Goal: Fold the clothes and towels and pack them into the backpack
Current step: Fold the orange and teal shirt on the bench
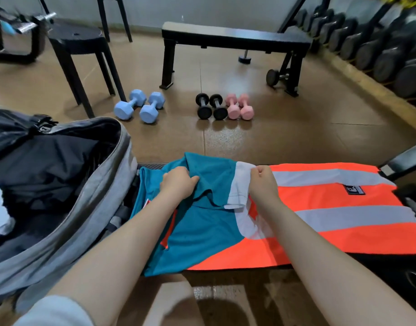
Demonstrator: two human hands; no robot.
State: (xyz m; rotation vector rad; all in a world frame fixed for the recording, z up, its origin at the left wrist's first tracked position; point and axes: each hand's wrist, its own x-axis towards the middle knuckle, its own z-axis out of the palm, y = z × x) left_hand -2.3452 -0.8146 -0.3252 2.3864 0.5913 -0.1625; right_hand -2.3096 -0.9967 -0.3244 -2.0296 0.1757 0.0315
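the left hand (177, 182) grips bunched teal fabric of the shirt (202, 222); the right hand (262, 178), at its 3 o'clock, pinches the grey sleeve. the open backpack (103, 189) sits at 9 o'clock.

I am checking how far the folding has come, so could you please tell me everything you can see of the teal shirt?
The teal shirt is a thin, sporty-looking knit with a pale grey sleeve or panel at its right side. It lies rumpled and partly folded on the orange garment with grey stripes, beside the open grey backpack. The left hand grips a bunch of its teal cloth; the right hand pinches the grey part.
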